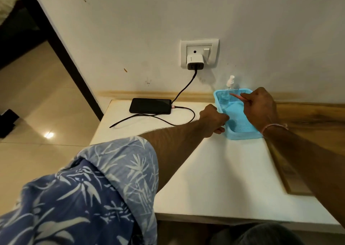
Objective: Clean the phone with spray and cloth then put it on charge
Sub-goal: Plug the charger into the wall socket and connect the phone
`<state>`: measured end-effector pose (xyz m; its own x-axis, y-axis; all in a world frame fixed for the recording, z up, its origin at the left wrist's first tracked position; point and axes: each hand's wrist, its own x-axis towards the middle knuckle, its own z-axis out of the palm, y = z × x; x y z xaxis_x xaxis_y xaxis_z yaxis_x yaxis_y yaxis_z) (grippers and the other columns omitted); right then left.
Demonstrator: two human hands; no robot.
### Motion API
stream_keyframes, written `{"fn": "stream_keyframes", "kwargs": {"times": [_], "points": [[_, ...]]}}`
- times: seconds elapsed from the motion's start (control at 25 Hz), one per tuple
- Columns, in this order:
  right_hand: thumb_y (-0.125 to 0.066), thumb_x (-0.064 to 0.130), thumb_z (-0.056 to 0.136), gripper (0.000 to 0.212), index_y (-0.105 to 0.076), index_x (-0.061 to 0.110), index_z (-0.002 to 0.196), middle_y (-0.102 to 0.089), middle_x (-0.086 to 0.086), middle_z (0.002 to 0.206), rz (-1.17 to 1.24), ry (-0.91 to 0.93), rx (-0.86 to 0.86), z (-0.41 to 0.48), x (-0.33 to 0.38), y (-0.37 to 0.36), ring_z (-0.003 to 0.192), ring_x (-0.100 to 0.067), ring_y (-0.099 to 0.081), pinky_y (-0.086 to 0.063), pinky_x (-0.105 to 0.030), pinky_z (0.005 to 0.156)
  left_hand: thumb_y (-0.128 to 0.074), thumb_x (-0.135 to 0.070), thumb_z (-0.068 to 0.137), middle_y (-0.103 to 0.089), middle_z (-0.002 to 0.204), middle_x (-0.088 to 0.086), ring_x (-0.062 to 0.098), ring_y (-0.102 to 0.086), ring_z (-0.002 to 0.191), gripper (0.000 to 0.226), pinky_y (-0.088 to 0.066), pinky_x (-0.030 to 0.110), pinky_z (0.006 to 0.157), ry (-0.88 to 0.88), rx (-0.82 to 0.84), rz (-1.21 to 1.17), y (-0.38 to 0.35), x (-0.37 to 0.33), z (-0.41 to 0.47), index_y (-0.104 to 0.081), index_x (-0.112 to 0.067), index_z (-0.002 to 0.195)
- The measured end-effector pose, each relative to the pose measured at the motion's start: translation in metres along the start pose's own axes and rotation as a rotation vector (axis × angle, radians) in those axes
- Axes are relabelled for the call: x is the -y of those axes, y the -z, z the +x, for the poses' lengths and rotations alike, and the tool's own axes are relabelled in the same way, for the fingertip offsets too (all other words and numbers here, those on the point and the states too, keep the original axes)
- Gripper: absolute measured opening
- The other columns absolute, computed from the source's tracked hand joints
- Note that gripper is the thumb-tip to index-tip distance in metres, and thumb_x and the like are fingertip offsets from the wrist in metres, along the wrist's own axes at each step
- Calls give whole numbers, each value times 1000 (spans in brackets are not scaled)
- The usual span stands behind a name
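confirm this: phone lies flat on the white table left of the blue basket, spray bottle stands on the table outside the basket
Not quite: the head view shows the spray bottle standing inside the blue basket, in its far corner. The phone does lie flat on the white table, left of the basket.

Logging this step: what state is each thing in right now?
phone: flat on table, screen dark, cable plugged in.
charger: plugged into wall socket.
spray bottle: upright in basket.
basket: on table, left hand grips its rim.
right hand: above basket, fingers extended, holding nothing.
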<state>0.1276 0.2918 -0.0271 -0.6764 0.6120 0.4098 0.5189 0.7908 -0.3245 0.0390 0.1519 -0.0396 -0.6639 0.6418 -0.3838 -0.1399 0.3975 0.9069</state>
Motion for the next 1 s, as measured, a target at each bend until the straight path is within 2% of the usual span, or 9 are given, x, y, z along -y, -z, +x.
{"fn": "stream_keyframes", "kwargs": {"times": [0.16, 0.24, 0.32, 0.36, 0.48, 0.6, 0.72, 0.84, 1.0], "points": [[-61, 12, 90, 19, -71, 4, 104, -58, -22, 102, -78, 47, 23, 4, -4, -7, 89, -44, -60, -51, -44, 78, -69, -7, 83, -67, 76, 7, 13, -66, 49, 23, -54, 24, 40, -25, -56, 31, 1, -3, 4, -48, -18, 84], [-62, 11, 90, 16, -70, 3, 100, -57, -22, 100, -86, 60, 22, 4, -6, -8, 90, -45, -58, -52, -47, 77, -71, -10, 82, -70, 87, 10, 17, -70, 61, 24, -54, 23, 40, -14, -90, 24, 8, -3, 6, -54, -13, 99], [-62, 9, 88, 15, -71, 5, 99, -55, -20, 97, -194, 138, 37, 4, -9, -9, 90, -43, -53, -51, -48, 74, -72, -12, 82, -70, 101, 13, 22, -72, 73, 42, -57, 26, 44, 13, -102, 21, 12, -2, 8, -53, -9, 119], [-63, 8, 86, 18, -72, 8, 102, -55, -19, 98, -292, 211, 57, 4, -11, -10, 91, -42, -51, -50, -47, 73, -73, -14, 82, -69, 103, 12, 23, -72, 77, 46, -58, 27, 48, 7, -114, 41, 13, -1, 8, -53, -8, 122], [-65, 8, 80, 29, -73, 13, 107, -59, -18, 102, -446, 330, 135, 3, -8, -12, 95, -40, -51, -47, -46, 76, -75, -23, 82, -58, 101, 2, 18, -61, 88, 43, -53, 26, 61, -181, -254, 252, 10, -2, 8, -56, -11, 118], [-65, 13, 86, 33, -68, 14, 118, -59, -16, 116, -451, 284, 208, 0, -4, -12, 107, -36, -52, -49, -44, 86, -67, -23, 90, -67, 112, 6, 22, -64, 96, 31, -53, 28, 75, -345, -329, 396, -5, -11, 9, -63, -15, 119], [-63, 13, 88, 34, -66, 16, 121, -56, -14, 118, -404, 256, 211, 2, -3, -9, 110, -34, -49, -48, -42, 85, -55, -28, 98, -71, 118, 7, 27, -66, 104, 31, -52, 33, 84, -370, -244, 583, -22, -21, 12, -68, -23, 125], [-60, 14, 90, 29, -67, 13, 118, -54, -15, 119, -412, 271, 221, 5, -1, -9, 109, -35, -48, -46, -42, 84, -50, -31, 100, -72, 113, 5, 26, -62, 108, 30, -42, 39, 96, -402, -201, 814, -31, -24, 22, -69, -29, 123], [-53, 18, 94, 31, -64, 16, 122, -53, -13, 123, -467, 319, 247, 12, 2, -14, 110, -35, -48, -47, -44, 86, -48, -31, 99, -68, 112, 2, 24, -55, 111, 30, -33, 41, 99, -361, -222, 1004, -31, -21, 40, -68, -28, 122]]}}
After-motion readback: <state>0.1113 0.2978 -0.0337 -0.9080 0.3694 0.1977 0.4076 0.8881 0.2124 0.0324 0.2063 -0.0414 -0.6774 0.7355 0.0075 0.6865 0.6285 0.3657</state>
